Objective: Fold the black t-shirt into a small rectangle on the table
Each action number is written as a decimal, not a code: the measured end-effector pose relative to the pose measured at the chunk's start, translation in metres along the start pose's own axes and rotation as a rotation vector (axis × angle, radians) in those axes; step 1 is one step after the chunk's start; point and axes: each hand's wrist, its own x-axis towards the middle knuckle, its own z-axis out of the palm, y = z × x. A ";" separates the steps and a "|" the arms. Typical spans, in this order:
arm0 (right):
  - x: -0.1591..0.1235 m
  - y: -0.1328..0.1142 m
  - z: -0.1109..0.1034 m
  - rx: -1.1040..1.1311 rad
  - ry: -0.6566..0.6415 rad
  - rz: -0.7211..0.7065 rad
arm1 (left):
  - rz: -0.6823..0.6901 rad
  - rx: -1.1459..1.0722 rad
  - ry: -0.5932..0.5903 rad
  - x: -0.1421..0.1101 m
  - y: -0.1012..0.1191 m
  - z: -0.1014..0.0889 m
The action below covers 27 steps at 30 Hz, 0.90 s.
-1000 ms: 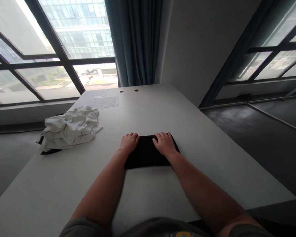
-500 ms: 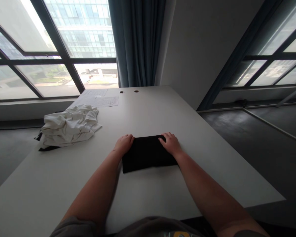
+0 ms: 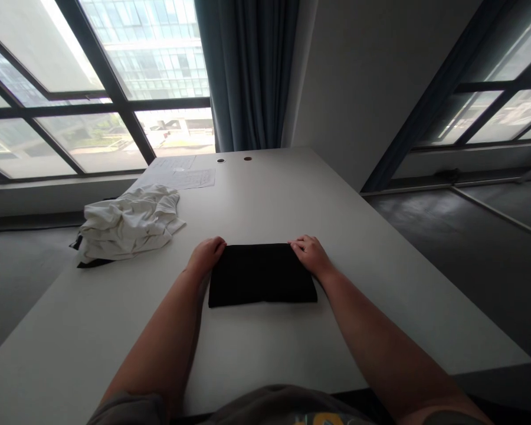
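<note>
A black cloth (image 3: 262, 274), folded into a flat rectangle, lies on the white table (image 3: 256, 348) in front of me. My left hand (image 3: 207, 255) is closed on its far left corner, fingers curled at the edge. At the far right corner, my right hand (image 3: 310, 252) pinches the fabric between thumb and fingers. Whether the cloth is a garment cannot be told from its folded shape.
A crumpled white garment (image 3: 133, 221) sits at the table's left edge, with black fabric (image 3: 95, 263) showing beneath it. Sheets of paper (image 3: 194, 179) lie behind. Two round cable holes are near the far edge, below a blue curtain (image 3: 252, 77).
My left hand has shifted slightly left with its corner. My right thumb has moved from on top of the cloth to the corner's edge. The cloth now looks straighter and flatter.
</note>
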 end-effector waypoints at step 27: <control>-0.010 -0.048 -0.009 -0.255 0.145 0.070 | -0.151 0.251 0.141 -0.025 0.050 -0.016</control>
